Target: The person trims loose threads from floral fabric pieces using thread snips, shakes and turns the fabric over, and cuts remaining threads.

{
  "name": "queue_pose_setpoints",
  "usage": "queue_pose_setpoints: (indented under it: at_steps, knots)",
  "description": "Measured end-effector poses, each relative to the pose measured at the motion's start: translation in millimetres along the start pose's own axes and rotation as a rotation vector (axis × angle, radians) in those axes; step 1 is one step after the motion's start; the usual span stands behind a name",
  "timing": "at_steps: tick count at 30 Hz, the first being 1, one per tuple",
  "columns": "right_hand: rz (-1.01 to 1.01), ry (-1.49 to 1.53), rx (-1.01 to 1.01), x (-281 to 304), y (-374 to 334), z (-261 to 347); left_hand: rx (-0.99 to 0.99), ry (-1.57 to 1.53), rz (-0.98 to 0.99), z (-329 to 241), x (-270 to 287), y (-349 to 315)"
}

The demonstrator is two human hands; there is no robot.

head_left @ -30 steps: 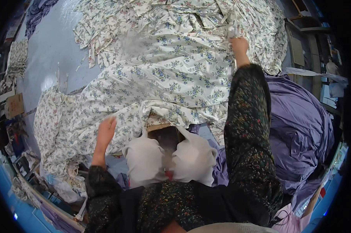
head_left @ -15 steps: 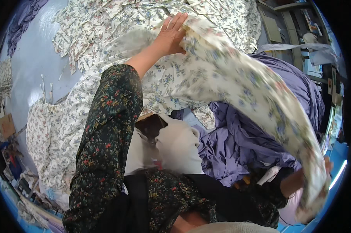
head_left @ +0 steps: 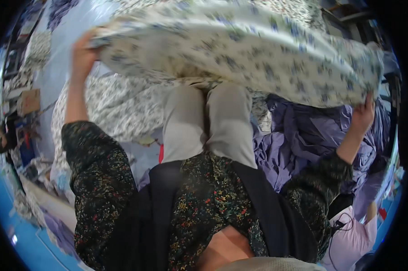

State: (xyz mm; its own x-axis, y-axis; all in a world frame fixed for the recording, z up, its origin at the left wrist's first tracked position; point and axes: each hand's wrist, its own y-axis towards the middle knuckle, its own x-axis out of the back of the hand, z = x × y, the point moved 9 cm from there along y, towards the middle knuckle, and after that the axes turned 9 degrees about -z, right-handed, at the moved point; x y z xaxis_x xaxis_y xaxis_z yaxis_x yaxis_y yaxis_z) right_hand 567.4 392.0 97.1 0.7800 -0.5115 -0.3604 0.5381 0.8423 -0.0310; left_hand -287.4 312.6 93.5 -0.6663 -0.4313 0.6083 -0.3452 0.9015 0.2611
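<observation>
A wide piece of white floral cloth point(head_left: 240, 58), printed with blue flowers and green leaves, stretches in the air between my two hands, above my knees. Gripping its left end is my left hand point(head_left: 83, 56), out to the far left and smeared by motion. My right hand point(head_left: 363, 115) pinches the cloth's lower right corner. The fabric bows upward and billows, covering much of what lies beyond it. Below its left part lies more floral cloth point(head_left: 118, 108) with a smaller print.
Crumpled purple fabric point(head_left: 299, 135) is heaped to my right. A pale grey surface point(head_left: 55, 58) shows at the left, with a cardboard box point(head_left: 29, 102) beyond its edge. Another person in a pink top point(head_left: 350, 235) is at the lower right.
My left hand has swung left and my right hand has come up and forward. The cloth, which hung in a long strip to the right, now spreads across in front of me.
</observation>
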Motion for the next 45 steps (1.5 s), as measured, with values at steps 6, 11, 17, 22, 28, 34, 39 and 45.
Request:
queue_pose_setpoints:
  at_steps: [6, 11, 17, 22, 28, 34, 39, 45]
  knots:
    - [0.237, 0.154, -0.079, -142.0, 6.3, -59.9, -0.299, 0.364, -0.705, -98.8, 204.5, -169.3]
    - [-0.055, 0.080, -0.075, -37.2, 74.4, -79.6, -0.409, 0.328, -0.011, -111.8, 18.4, -297.5]
    - [-0.007, -0.529, -0.053, 13.8, 3.8, -127.1, -0.159, -0.065, 0.255, -87.6, -64.1, -319.5]
    - [0.657, -0.772, 0.019, -101.6, -291.8, -155.1, 0.152, -0.040, 0.151, -33.2, -49.1, -311.3]
    - [0.742, -0.485, -0.085, -96.8, -363.9, -226.6, -0.657, -0.245, 0.235, -165.5, -88.8, -359.2]
    - [0.476, -0.318, -0.378, -70.6, -336.1, -265.1, -0.994, -0.149, 0.486, -143.0, -230.3, -408.5]
    - [0.371, -0.215, -0.315, -66.1, -328.4, -258.2, 0.008, -0.178, 0.734, -38.4, -261.7, -385.7]
    - [0.358, -0.187, -0.341, -74.5, -333.7, -247.7, 0.058, 0.413, 0.664, -31.1, -237.9, -362.8]
